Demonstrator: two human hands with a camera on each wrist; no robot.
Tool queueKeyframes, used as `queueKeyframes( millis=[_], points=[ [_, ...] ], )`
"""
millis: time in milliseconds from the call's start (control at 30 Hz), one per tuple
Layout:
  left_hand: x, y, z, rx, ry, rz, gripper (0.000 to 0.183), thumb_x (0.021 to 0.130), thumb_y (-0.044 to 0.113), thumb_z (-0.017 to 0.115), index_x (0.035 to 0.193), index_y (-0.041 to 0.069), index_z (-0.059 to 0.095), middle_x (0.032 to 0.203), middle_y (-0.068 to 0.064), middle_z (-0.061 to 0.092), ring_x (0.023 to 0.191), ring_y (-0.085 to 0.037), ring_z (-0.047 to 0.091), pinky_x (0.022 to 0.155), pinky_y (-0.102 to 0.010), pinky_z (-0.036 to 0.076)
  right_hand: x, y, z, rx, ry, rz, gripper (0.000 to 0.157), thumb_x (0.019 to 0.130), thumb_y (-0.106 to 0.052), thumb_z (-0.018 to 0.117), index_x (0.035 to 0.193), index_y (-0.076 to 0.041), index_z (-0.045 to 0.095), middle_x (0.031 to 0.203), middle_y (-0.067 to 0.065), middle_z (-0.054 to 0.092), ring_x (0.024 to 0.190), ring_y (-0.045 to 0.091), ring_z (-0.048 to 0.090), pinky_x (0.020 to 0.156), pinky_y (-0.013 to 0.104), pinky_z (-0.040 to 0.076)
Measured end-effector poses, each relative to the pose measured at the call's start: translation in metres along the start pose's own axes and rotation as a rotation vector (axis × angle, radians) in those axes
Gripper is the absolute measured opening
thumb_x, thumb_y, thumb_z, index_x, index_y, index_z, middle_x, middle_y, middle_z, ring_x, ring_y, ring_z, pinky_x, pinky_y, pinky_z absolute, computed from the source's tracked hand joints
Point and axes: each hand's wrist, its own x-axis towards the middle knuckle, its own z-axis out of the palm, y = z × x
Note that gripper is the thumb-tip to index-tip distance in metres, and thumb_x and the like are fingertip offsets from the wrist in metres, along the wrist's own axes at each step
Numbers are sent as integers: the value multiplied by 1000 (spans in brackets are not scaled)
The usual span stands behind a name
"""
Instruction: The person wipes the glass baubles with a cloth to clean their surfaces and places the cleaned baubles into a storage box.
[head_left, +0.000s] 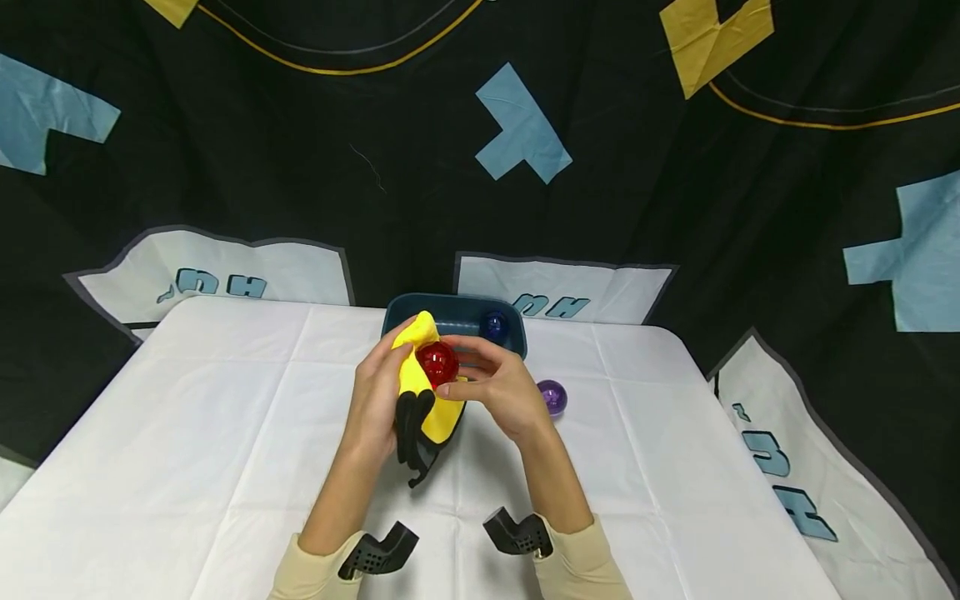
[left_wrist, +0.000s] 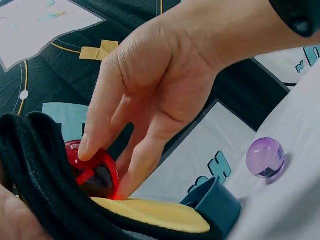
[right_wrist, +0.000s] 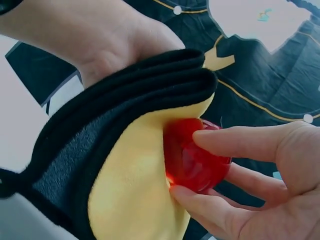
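Observation:
My left hand (head_left: 372, 398) grips a soft yellow-and-black cloth piece (head_left: 444, 418), folded over with black edging and a dark grey part. Its exact kind cannot be told. My right hand (head_left: 504, 385) pinches a clear red ball (head_left: 437, 364) between thumb and fingers. In the right wrist view the red ball (right_wrist: 192, 157) sits against the yellow face of the cloth (right_wrist: 135, 175), partly covered by it. Seen from the left wrist, black folds (left_wrist: 37, 160) hide some of the ball (left_wrist: 97, 172), and most of the left hand is out of view.
Behind the hands, at the table's far edge, stands a dark teal bin (head_left: 450, 302) with a blue ball (head_left: 494, 326) inside. A purple ball (head_left: 552, 397) lies on the white tablecloth (head_left: 225, 433), right of the bin. A black patterned curtain (head_left: 337, 167) hangs beyond.

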Motion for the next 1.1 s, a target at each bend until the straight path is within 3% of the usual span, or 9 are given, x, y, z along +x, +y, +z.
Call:
queueKeyframes(
  millis=[133, 400, 600, 733, 867, 1100],
  points=[
    [-1, 2, 1, 4, -1, -6, 39, 107, 33, 44, 144, 34, 54, 147, 2, 46, 130, -23, 46, 102, -36, 53, 1, 2, -1, -16, 26, 23, 55, 79, -11, 84, 131, -20, 69, 128, 8, 68, 109, 25, 70, 95, 36, 58],
    [-4, 2, 2, 32, 4, 18, 37, 107, 32, 44, 141, 32, 57, 145, 1, 49, 125, -24, 50, 101, -32, 52, 4, 8, -3, 139, 40, 120, 48, 88, -19, 79, 132, -6, 65, 123, 18, 70, 92, 25, 77, 91, 35, 59],
    [-5, 2, 1, 20, 5, 25, 37, 107, 32, 44, 142, 31, 56, 145, 1, 49, 126, -23, 49, 99, -27, 52, 2, 7, 2, 220, 51, 37, 46, 88, -7, 78, 131, -6, 64, 127, 19, 63, 100, 28, 75, 88, 38, 60],
    [-4, 3, 0, -29, -1, 15, 38, 107, 32, 43, 144, 32, 54, 145, 1, 48, 128, -23, 47, 98, -25, 52, -4, 2, 6, 141, 60, -32, 47, 85, -9, 81, 129, -9, 67, 129, 15, 65, 107, 29, 73, 91, 39, 59],
    [-4, 4, 0, -33, 5, 4, 40, 107, 33, 43, 145, 33, 53, 147, 2, 46, 130, -22, 44, 98, -25, 52, -7, -2, 4, 47, 35, -36, 53, 81, -5, 82, 132, -14, 68, 133, 10, 65, 113, 28, 71, 97, 39, 57],
    [-6, 4, 2, -35, -11, 22, 37, 107, 30, 43, 142, 32, 57, 144, 1, 49, 128, -23, 46, 98, -26, 53, -4, 1, -2, 35, 32, -16, 55, 82, -5, 80, 134, -13, 67, 133, 12, 65, 111, 28, 71, 95, 39, 57]
  ],
)
